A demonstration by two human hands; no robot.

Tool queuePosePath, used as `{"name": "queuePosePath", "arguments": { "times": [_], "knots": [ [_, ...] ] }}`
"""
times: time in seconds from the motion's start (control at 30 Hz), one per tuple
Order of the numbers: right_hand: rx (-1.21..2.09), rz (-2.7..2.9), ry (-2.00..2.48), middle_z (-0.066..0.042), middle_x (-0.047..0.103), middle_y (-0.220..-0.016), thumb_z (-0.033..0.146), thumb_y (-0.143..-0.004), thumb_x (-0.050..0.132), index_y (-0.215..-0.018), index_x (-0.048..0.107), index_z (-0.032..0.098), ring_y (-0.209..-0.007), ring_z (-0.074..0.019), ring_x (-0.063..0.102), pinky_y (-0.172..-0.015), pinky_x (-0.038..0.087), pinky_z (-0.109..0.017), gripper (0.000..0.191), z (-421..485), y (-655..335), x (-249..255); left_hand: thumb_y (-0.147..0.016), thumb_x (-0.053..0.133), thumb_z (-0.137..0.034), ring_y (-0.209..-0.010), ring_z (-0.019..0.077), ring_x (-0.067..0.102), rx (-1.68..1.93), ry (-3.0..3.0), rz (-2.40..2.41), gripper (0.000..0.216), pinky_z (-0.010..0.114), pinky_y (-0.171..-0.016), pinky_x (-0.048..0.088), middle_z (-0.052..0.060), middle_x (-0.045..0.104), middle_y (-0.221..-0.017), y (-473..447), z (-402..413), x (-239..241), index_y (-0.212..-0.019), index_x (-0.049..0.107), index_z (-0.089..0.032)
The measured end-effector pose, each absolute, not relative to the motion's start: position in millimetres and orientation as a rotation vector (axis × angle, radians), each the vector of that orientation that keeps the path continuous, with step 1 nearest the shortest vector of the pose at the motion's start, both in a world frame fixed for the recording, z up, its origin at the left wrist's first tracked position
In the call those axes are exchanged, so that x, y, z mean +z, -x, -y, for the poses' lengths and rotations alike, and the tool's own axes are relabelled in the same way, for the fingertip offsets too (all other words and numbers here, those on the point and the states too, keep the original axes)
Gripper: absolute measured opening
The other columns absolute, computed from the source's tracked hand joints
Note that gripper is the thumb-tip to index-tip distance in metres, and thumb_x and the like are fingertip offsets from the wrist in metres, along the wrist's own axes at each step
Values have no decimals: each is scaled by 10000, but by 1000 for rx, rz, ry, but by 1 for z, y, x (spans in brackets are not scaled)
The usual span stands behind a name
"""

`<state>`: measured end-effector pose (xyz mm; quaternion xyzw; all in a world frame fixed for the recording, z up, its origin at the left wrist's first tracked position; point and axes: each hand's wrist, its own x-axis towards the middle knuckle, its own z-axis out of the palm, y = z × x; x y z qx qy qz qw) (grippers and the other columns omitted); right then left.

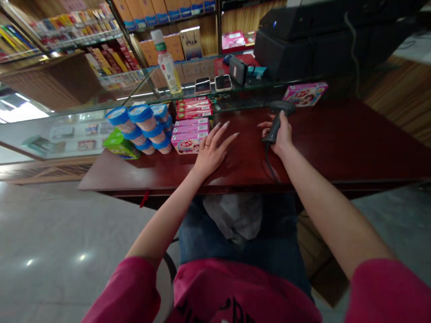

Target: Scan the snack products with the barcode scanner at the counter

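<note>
A dark red wooden counter [350, 143] is backed by a glass ledge [188, 93] and stocked shelves [168, 22]. A barcode scanner [276, 127] is held upright above the counter, its handle wrapped by the fingers of the right hand [283, 137]. The left hand [211, 157] is held with fingers spread beside the stacked pink boxes [186, 144]; whether they are touched cannot be told. The step in hand is judged to be scanning; for the next move, a barcode must be faced squarely by the scanner.

Matt plastic scanner [275, 126], glossy wood desk [244, 157], cardboard boxes [188, 138]
</note>
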<state>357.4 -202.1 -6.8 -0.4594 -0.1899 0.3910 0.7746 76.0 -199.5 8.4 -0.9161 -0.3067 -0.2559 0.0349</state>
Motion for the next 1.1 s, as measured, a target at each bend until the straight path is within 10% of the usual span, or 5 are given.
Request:
{"name": "queuePosePath", "arguments": {
  "times": [0.73,1.1],
  "knots": [
    [298,253,958,106,617,-577,531,-822,771,-959,475,269,-353,-98,531,-334,399,-189,418,187,-578,-24,-1003,454,-100,-1659,240,179,-987,2836,669,717,472,-1366,169,82,272,-1763,-448,86,-8,-1690,286,-216],
    [345,181,955,89,625,-556,506,-889,693,-955,499,252,-354,-88,509,-347,375,-176,326,197,-572,-18,-1084,394,-194,-1358,293,592,-933,2814,611,430,456,-1138,458,133,648,-1477,-431,90,-7,-1462,597,-205]
  ]
}}
